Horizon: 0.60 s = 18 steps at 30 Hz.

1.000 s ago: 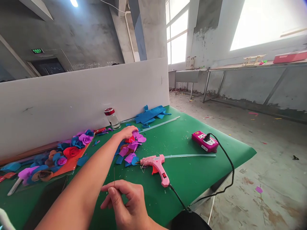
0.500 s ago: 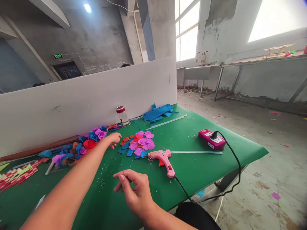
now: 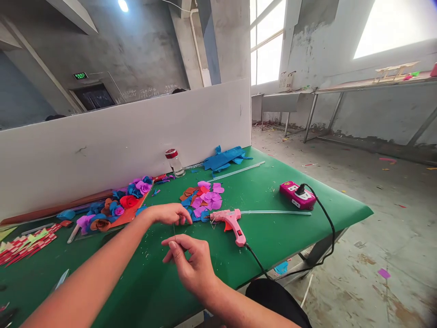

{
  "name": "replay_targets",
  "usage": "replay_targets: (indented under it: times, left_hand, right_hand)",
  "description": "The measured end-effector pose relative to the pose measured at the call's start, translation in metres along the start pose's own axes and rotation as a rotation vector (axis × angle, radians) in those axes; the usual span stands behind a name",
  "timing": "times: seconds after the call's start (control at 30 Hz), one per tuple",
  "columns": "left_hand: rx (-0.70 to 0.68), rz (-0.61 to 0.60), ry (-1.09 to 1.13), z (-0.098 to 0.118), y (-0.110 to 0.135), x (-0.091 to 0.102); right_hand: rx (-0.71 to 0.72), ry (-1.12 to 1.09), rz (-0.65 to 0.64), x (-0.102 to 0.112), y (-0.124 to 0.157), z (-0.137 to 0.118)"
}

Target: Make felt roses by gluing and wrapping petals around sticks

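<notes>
Pinched between the thumb and fingers of my right hand [image 3: 193, 262] is a thin wire [image 3: 174, 231], standing nearly upright. My left hand [image 3: 170, 213] is just above it, palm down, close to the wire's upper end. Its fingers are bent and apart, and nothing shows in them; whether they touch the wire is unclear. Right beyond them lies a pile of purple, blue, brown and red paper petals [image 3: 206, 198]. Beside the pile a pink hot glue gun [image 3: 232, 223] rests on its side, with a long clear glue stick [image 3: 273, 212] in its back.
Paper roses [image 3: 128, 201] lie at left, near red-and-white checked strips [image 3: 30, 246]. A lidded glass jar [image 3: 175, 163] and blue crepe paper [image 3: 225, 159] are along the white partition [image 3: 136, 136]. A magenta power socket [image 3: 297, 196], with a black cable, sits right on the green table [image 3: 259, 246].
My left hand has come back from the petal pile's left side, nearer to me and rightward, to above the wire. My right hand keeps its pinch in nearly the same place.
</notes>
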<state>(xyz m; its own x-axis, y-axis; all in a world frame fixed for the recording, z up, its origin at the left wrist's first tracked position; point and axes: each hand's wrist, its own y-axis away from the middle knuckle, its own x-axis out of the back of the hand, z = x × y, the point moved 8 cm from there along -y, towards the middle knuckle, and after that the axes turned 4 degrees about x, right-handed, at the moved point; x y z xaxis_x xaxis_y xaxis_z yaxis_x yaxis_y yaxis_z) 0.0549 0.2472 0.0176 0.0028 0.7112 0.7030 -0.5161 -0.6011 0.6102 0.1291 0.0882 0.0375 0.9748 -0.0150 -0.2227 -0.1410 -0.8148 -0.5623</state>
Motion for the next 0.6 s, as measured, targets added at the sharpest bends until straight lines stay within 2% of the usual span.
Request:
replay_targets:
  times: [0.07,0.17,0.2,0.27,0.33,0.4,0.5,0.6]
  left_hand:
    - [-0.052,0.091,-0.008,0.012,-0.007,-0.005]
    - [-0.047,0.342,-0.008,0.017,-0.009,0.012]
    - [-0.046,0.387,0.001,0.017,-0.007,0.017]
    - [-0.066,0.356,0.015,0.017,-0.005,0.016]
    - [-0.108,0.243,0.007,0.022,-0.006,0.003]
    - [-0.132,0.192,0.003,0.027,-0.01,-0.009]
    - [-0.115,0.327,0.005,0.027,-0.017,-0.007]
    - [-0.067,0.542,0.027,0.014,-0.014,0.011]
  right_hand:
    - [0.0,0.01,0.001,0.0,-0.001,0.001]
    - [0.012,0.02,-0.003,-0.001,0.0,0.003]
    - [0.018,0.021,-0.004,-0.002,0.0,0.003]
    - [0.026,0.021,-0.009,-0.003,0.001,0.004]
    - [0.024,0.018,-0.015,-0.003,0.002,0.004]
    - [0.018,0.016,-0.014,-0.003,0.002,0.004]
    - [0.019,0.01,-0.006,-0.003,0.001,0.002]
    - [0.032,0.013,-0.004,-0.001,0.0,0.0]
